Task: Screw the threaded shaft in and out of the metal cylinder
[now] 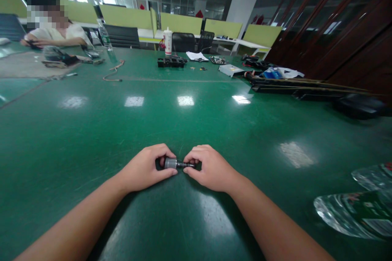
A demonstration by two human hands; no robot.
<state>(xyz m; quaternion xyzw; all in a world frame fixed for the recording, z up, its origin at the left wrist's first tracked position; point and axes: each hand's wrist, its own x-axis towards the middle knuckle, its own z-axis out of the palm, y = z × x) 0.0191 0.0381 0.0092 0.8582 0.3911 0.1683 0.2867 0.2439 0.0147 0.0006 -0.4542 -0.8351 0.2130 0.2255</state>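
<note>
Low in the middle of the head view, a small metal motor (170, 163), a grey cylinder with a thin dark ridged shaft (183, 164), lies level just at the green table top. My left hand (149, 167) is closed round the cylinder, thumb and forefinger on its sides. On the right, the thumb and fingers of my right hand (208, 167) are closed about the outer end of the shaft. The cylinder's back end is hidden in my left palm. Both forearms rest along the table.
Plastic water bottles (352, 214) lie at the right edge. Farther back stand a black plastic part (172, 62), a white cup (168, 41), a grey metal box (230, 70) and long black rails (300, 86). A cord (113, 74) lies back left. Another person (61, 34) sits at far left.
</note>
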